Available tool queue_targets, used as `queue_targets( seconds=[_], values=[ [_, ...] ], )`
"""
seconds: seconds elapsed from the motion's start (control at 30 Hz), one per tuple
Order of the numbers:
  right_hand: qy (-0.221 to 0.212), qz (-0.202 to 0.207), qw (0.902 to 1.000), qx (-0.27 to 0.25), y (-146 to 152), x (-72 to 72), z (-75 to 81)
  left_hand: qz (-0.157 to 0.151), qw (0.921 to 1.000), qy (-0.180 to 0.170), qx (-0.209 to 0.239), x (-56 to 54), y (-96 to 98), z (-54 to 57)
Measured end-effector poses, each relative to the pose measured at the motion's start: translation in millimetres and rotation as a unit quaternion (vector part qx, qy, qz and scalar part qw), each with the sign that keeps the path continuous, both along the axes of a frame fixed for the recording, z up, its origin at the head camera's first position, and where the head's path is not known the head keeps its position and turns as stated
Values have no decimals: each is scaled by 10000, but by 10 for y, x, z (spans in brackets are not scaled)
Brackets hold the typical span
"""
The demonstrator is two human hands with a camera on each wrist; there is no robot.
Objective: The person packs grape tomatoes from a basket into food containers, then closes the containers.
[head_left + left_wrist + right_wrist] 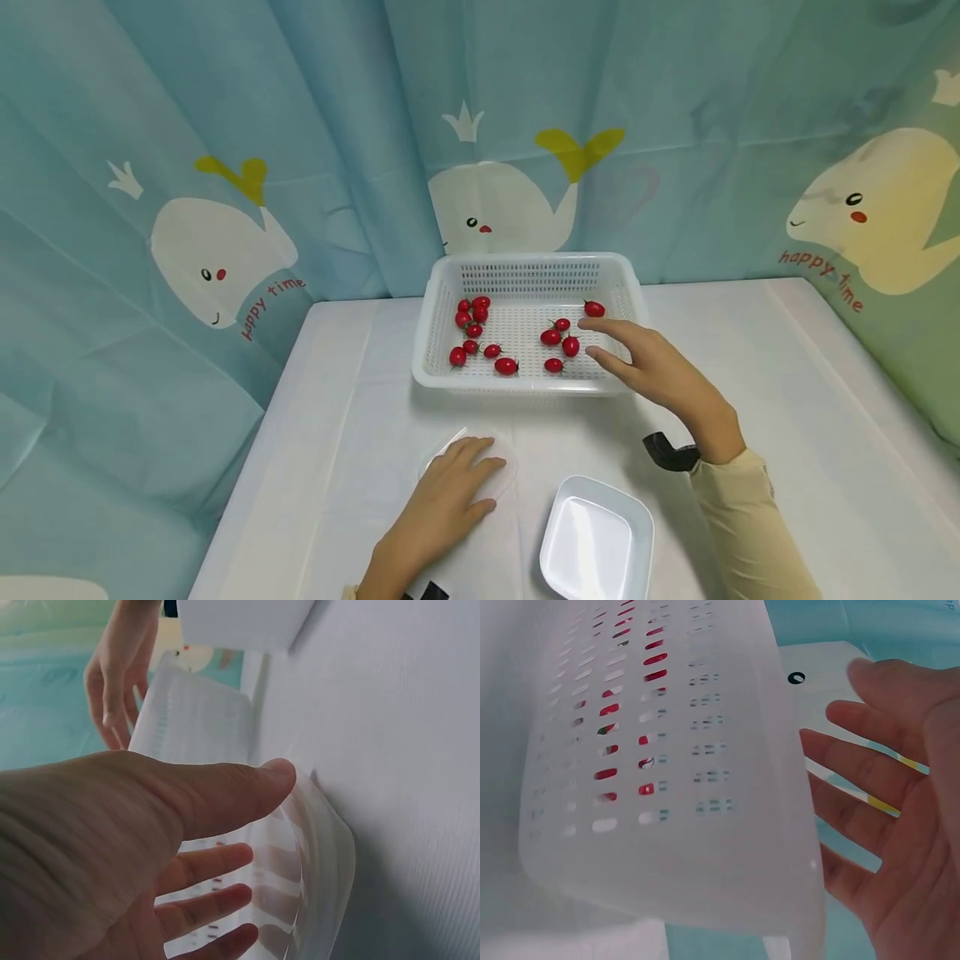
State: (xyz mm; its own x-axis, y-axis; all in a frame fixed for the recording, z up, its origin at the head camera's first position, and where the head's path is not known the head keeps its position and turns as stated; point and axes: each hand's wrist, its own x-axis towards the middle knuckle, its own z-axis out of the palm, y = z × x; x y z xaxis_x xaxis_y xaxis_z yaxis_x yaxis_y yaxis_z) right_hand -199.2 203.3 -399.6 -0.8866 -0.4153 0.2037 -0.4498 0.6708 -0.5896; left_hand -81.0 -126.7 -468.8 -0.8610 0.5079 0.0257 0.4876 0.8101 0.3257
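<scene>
Right hand, head view: the right hand [656,362] is over the right end of the white basket [525,386], thumb and fingers parted, grasping nothing.
Cherry tomatoes, head view: all inside the basket; a lone tomato [594,309] lies at 10 o'clock from the hand's middle, near the fingertips, and a loose cluster [551,337] sits between 9 and 10 o'clock. A larger left group [480,315] is farther off, also between 9 and 10.
Left hand, head view: the left hand [446,496] lies over the clear bowl [502,482], fingers spread and relaxed, clenching nothing; the bowl is at 1 o'clock from the hand's middle, partly hidden beneath the fingers.
White dish, head view: the white dish [585,546] rests on the table [360,467] between 3 and 4 o'clock from the left hand, well apart from it.
Clear bowl, left wrist view: between 3 and 4 o'clock from the hand's middle, thumb tip at its rim, fingers extended; how firmly they touch, I cannot tell. The basket stands beyond at 1 o'clock.
Basket, right wrist view: at 9 o'clock from the loosely spread right hand, fingertips beside the rim, contact unclear; red tomatoes show through its slots.
</scene>
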Motion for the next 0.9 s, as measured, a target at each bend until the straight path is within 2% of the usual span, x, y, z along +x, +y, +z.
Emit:
queue_targets(
  seconds=[0.5,0.73,0.9],
  values=[
    [-454,158,9988,10,-62,-255,42,567,9980,96,264,-104,-213,33],
    [-779,197,9968,45,-105,-273,29,689,9971,-317,98,-133,-284,26],
    [-844,254,9961,67,-131,-294,-22,787,9960,-341,250,-130,-317,-21]
  ],
)
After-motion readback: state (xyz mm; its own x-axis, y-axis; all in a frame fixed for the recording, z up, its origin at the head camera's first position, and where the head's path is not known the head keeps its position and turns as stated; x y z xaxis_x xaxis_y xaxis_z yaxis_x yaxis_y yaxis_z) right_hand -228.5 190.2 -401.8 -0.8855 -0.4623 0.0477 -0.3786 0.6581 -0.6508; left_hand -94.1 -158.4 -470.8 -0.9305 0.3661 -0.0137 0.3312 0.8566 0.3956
